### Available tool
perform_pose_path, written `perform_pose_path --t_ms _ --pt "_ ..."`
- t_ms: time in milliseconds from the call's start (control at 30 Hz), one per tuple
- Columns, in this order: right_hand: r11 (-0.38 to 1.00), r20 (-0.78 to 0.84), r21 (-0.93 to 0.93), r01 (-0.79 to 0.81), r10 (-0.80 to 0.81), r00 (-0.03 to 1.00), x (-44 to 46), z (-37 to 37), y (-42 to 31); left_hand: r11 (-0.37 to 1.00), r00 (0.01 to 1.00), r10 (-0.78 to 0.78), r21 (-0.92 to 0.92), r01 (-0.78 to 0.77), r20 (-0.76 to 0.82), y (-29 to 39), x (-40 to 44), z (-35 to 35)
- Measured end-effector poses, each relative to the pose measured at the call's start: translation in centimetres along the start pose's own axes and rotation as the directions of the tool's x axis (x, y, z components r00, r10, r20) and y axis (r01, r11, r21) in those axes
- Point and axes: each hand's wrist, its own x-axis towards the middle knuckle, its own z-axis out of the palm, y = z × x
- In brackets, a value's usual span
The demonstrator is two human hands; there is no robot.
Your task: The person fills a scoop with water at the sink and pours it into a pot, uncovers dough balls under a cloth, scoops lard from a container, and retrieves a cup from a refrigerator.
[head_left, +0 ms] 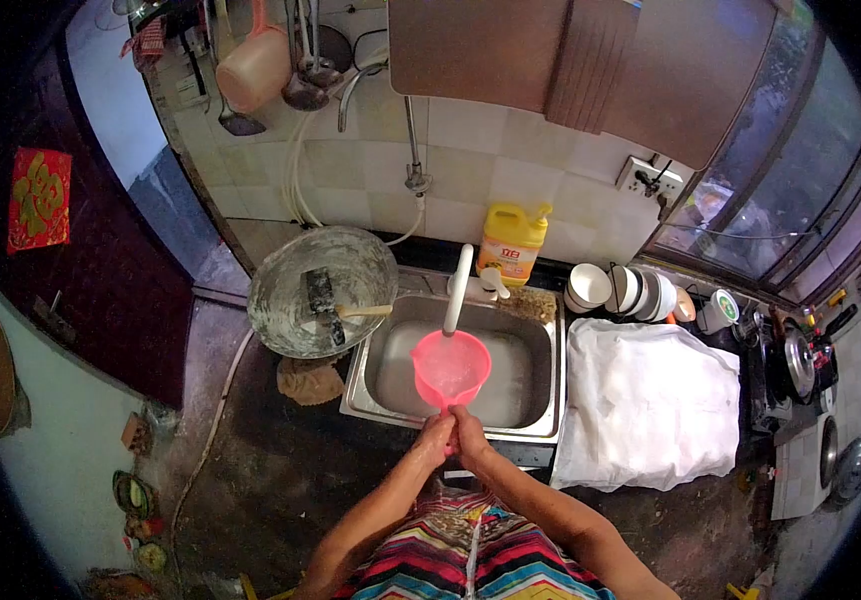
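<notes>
In the head view, both hands hold a pink dipper (453, 358) by its handle, which points back toward the person. The left hand (436, 438) and the right hand (467, 434) meet side by side there, the fingers of each closed around the handle. The dipper is over the metal sink (353, 392), its open side up, with bubbly-looking water inside. The white spout (459, 285) curves down so that its end is above the far part of the dipper; whether the two touch, I cannot tell.

Left of the sink is a wide metal basin (272, 318), tilted, holding a dark brush-like thing (319, 292) and something with a wooden handle (365, 311). A brown cloth (309, 381) lies just beside it, on the near side. Behind the sink stands a yellow bottle (512, 247), upright, and a bristly brown scrubber (530, 303) lies along the rim. To the right are white bowls (589, 284) and, nearer the person, a spread white cloth (652, 405)
</notes>
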Motion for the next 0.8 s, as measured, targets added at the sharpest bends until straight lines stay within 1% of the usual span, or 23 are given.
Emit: perform_pose_path --t_ms 33,133,233,333,433,533,633,733,800 --pt "1.000 0.009 0.013 -0.003 0.003 1.000 -0.2 0.1 -0.1 1.000 1.000 0.004 0.001 -0.004 0.015 0.1 -0.1 0.0" --pt "1.000 -0.004 0.001 0.000 0.000 1.000 -0.3 0.1 -0.1 1.000 1.000 0.000 -0.006 0.000 -0.022 0.2 -0.4 0.4" --pt "1.000 0.009 0.006 -0.011 0.011 1.000 -0.7 0.2 -0.3 1.000 1.000 -0.001 -0.025 0.001 -0.006 0.0 -0.2 0.3" --pt "0.999 0.026 0.050 0.007 -0.008 1.000 -0.6 0.3 -0.2 0.998 0.999 0.038 -0.048 -0.037 0.021 0.0 -0.5 0.4" --pt "0.999 0.044 0.030 0.013 -0.014 0.999 -0.2 -0.1 0.2 0.998 0.999 0.022 -0.059 -0.020 0.033 -0.4 0.1 -0.1" --pt "0.998 0.060 0.056 0.010 -0.014 0.998 -0.4 -0.1 0.2 0.998 0.998 0.032 -0.052 -0.029 0.053 -0.4 -0.2 0.0" --pt "0.999 0.025 0.039 -0.010 0.009 1.000 0.0 -0.3 0.4 1.000 1.000 0.014 -0.012 -0.014 -0.015 -0.1 -0.7 0.6" --pt "0.999 0.016 0.032 -0.008 0.007 1.000 0.1 -0.4 0.4 0.999 0.999 0.032 -0.004 -0.032 -0.002 -0.7 0.0 0.1" --pt "1.000 0.069 0.002 -0.008 0.008 0.998 0.8 -1.1 0.8 0.999 0.999 0.033 -0.018 -0.033 0.018 -1.2 0.9 -0.5"
